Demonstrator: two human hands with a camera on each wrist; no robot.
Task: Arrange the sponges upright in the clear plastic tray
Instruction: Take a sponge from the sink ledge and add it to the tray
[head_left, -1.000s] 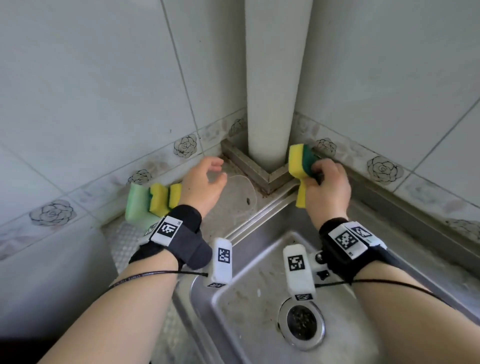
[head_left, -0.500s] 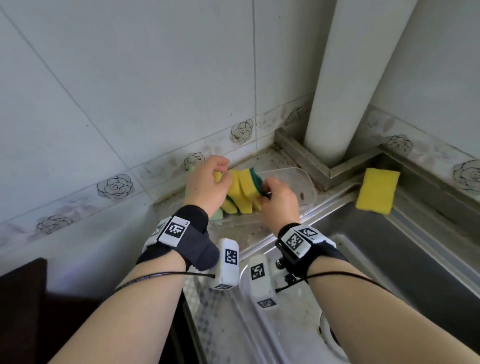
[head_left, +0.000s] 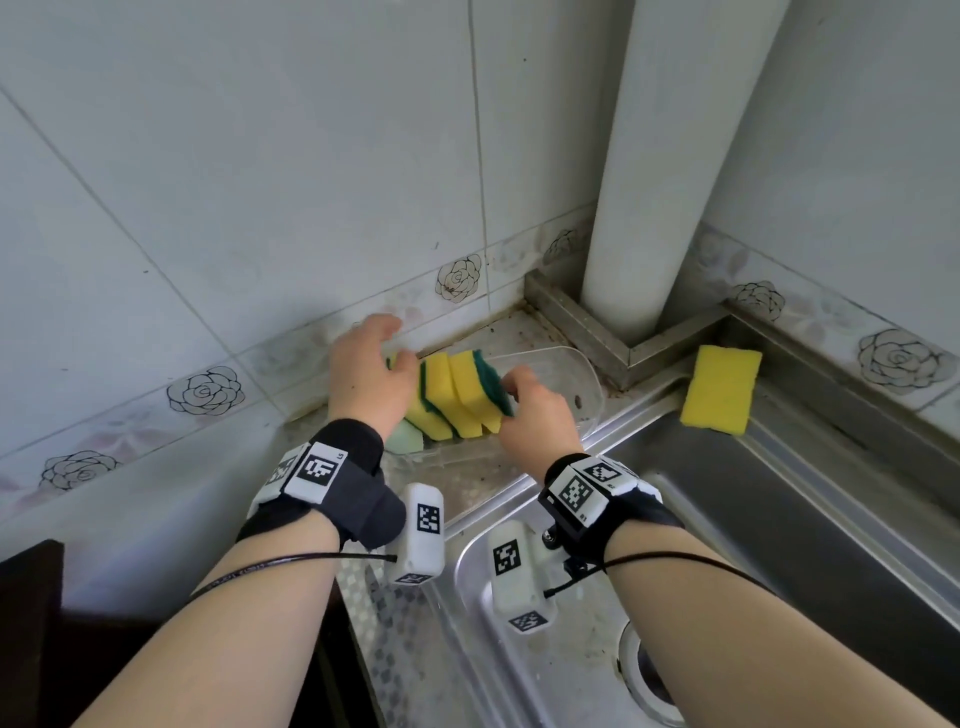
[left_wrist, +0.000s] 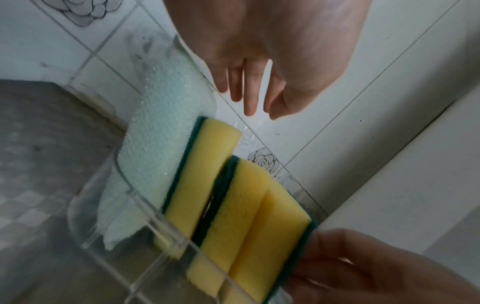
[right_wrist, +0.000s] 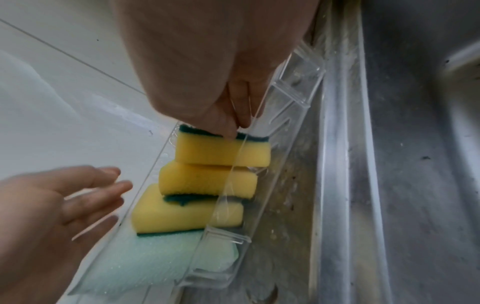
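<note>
The clear plastic tray (head_left: 584, 387) lies on the steel ledge by the tiled wall. At its left end leans a pale green sponge (right_wrist: 155, 261). Three yellow sponges with dark green pads stand on edge beside it, tilted left. My right hand (head_left: 530, 410) presses its fingertips against the green pad of the rightmost sponge (head_left: 470, 389). My left hand (head_left: 363, 374) hovers over the tray's left end with straight fingers (left_wrist: 249, 98) and holds nothing. One more yellow sponge (head_left: 721, 388) lies flat on the sink's rim, right of the pipe.
A white pipe (head_left: 675, 156) rises from a steel corner box behind the tray. The steel sink basin (head_left: 779, 545) with its drain (head_left: 649, 680) lies below and to the right. Tiled walls close the back. A dark cabinet edge (head_left: 31, 623) is at the lower left.
My right hand carried a yellow sponge from beside the pipe into the tray and stood it against the others. The left hand has opened and lifted off the sponges.
</note>
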